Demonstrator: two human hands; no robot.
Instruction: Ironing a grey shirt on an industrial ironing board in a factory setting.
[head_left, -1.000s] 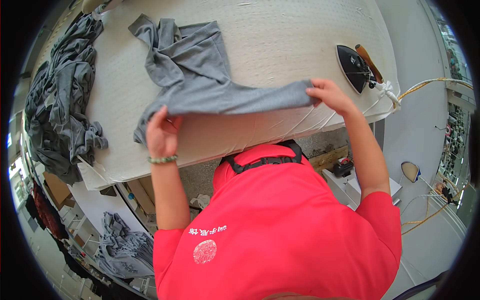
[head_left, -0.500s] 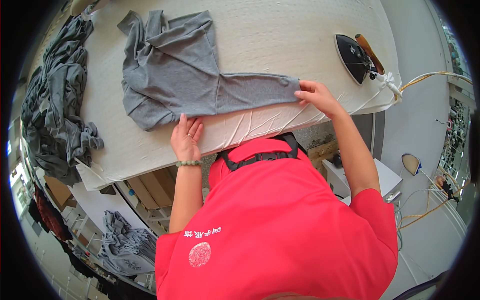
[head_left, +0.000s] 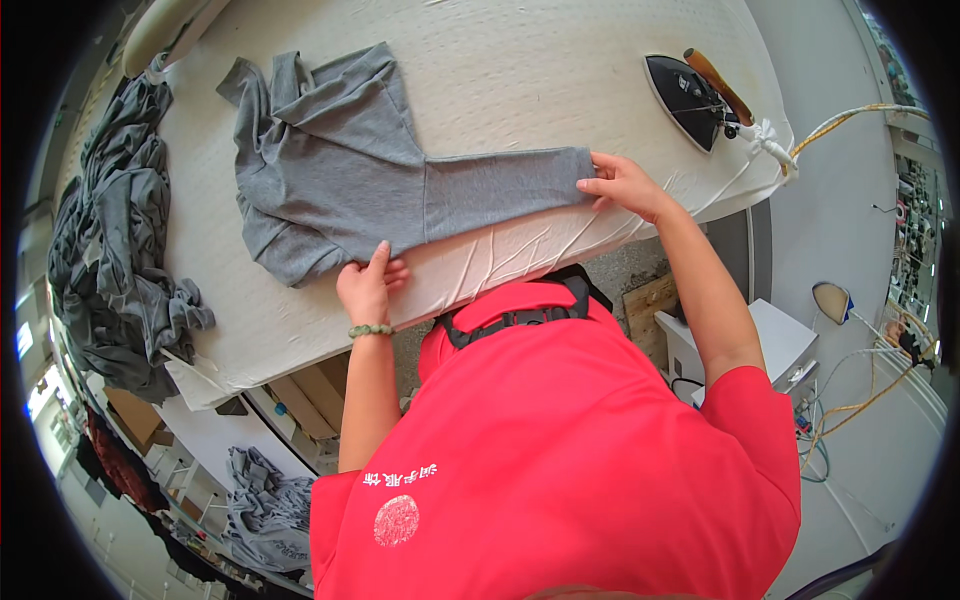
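The grey garment (head_left: 330,160) lies on the table (head_left: 520,90) at the view's 11 o'clock, body creased, one sleeve (head_left: 500,190) flat toward 3 o'clock. The right hand (head_left: 630,187) pinches its cuff (head_left: 582,165); the left hand (head_left: 365,290) touches the 5 o'clock edge, fingers bent, grip unclear.

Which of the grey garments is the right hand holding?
The single grey garment spread on the padded table, its sleeve end in the right hand; the others are bunched in the left-edge heap and lower-left pile.
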